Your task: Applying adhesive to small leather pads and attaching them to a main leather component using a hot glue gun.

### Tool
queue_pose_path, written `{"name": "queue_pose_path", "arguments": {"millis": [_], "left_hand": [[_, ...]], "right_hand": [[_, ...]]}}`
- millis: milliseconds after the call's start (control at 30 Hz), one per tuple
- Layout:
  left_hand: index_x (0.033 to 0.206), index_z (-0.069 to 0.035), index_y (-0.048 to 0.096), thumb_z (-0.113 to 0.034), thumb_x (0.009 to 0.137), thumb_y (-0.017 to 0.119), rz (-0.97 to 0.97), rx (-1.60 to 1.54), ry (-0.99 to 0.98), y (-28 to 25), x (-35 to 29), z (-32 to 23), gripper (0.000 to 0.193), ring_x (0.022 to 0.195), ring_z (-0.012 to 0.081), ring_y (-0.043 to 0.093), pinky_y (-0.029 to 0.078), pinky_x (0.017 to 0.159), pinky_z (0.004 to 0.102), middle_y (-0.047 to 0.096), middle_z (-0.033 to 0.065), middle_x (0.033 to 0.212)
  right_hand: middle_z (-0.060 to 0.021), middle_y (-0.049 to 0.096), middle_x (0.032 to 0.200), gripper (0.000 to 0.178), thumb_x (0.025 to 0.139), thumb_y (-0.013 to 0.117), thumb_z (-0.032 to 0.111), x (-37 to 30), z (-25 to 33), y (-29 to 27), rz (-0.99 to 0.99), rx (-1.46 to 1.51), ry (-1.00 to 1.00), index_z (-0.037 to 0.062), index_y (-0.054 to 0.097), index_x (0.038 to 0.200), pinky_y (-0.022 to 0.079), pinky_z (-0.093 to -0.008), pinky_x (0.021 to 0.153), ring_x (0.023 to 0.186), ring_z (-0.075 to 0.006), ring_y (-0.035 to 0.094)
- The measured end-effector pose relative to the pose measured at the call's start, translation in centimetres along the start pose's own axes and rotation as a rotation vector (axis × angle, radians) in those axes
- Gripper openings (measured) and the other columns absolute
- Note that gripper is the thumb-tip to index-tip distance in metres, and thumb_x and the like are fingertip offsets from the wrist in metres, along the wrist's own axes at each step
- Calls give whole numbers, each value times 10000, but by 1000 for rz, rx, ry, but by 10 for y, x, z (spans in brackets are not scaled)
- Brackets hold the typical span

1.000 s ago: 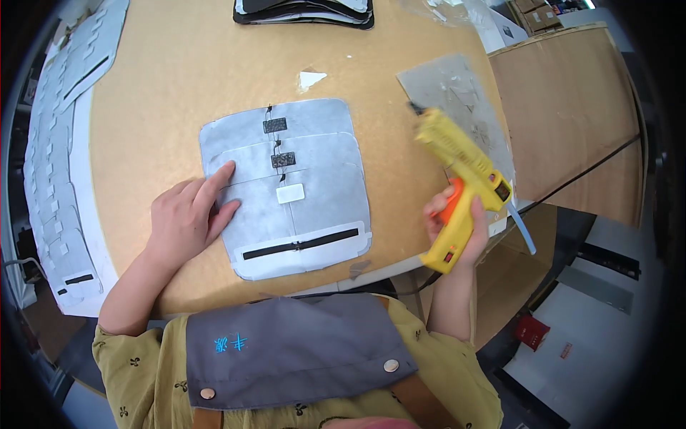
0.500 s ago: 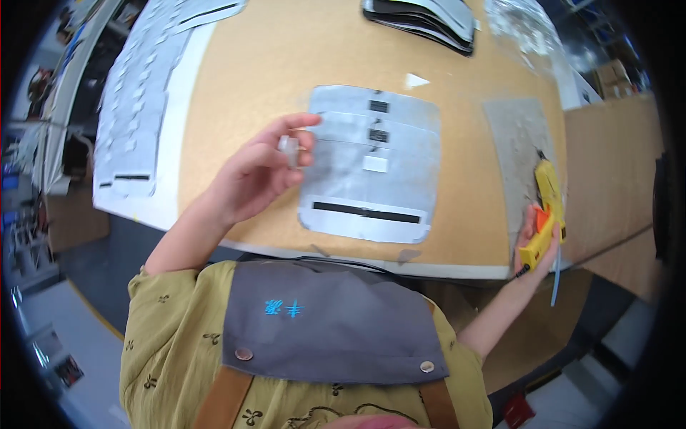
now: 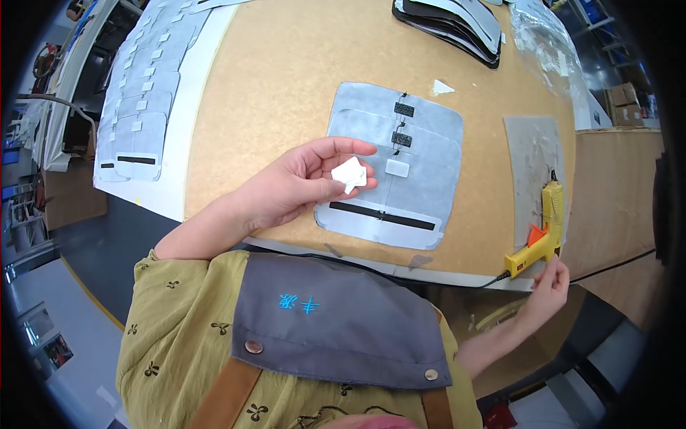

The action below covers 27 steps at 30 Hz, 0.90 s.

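My left hand (image 3: 300, 187) sits palm up in the middle of the frame, over the near edge of the round tan cork-topped table (image 3: 286, 86), its fingers (image 3: 343, 148) loosely curled and open, with a small white folded fabric tab (image 3: 350, 174) resting on the fingertips, pinned lightly by the thumb. Just right of it lies a flat grey fabric panel with rounded corners (image 3: 421, 193), flat on the table, carrying a black strip near its lower edge, two small black patches near its top and a small white rectangle at its centre. My right hand (image 3: 549, 282) is at the lower right of the frame, off the table's edge, its fingers touching the handle of a yellow glue gun with an orange trigger (image 3: 543, 229); how firmly they close on it I cannot tell. The gun lies on a grey mat (image 3: 532, 150) right of the panel. A row of similar grey panels (image 3: 136, 107) runs along the upper left, and dark stacked pieces (image 3: 450, 21) sit at the top.
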<state>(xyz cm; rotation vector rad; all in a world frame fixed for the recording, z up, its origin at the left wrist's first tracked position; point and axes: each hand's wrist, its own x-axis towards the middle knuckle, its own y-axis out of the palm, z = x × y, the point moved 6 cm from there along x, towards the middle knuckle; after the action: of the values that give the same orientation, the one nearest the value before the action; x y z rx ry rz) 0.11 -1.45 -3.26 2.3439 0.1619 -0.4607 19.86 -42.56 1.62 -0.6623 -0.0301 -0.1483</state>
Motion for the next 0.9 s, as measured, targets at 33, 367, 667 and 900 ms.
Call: {"name": "queue_pose_path", "arguments": {"millis": [33,367,667,900], "left_hand": [[1415,-18,453,133,878,520,16,-5,-8,4,3,-1,562,1213,174,586,490,1018,261,593,99,1217],[1512,-67,347,156,900,462,179,304,-65,25,10,4,662,1178,106,565,474,983,258,566,78,1338],[1544,-81,275,140,904,402,264,231,-57,20,30,11,689,1231,143,525,468,1031,304,491,101,1407],[1462,-11,385,-197,1032,425,276,-162,-137,10,40,17,471,1146,142,555,493,989,294,541,79,1219]], "right_hand": [[30,497,663,142,987,627,164,-12,22,16,41,159,-140,41,632,917,316,-181,540,595,-36,421],[-57,612,927,249,744,814,76,-122,167,186,655,64,-916,71,706,968,472,-326,680,795,-209,581],[-30,605,914,249,707,816,68,-131,163,199,541,-18,-1068,79,699,927,456,-357,699,813,-229,578],[-53,657,964,223,744,767,-55,-120,157,203,918,250,-688,53,652,901,483,-335,790,880,-222,622]]}}
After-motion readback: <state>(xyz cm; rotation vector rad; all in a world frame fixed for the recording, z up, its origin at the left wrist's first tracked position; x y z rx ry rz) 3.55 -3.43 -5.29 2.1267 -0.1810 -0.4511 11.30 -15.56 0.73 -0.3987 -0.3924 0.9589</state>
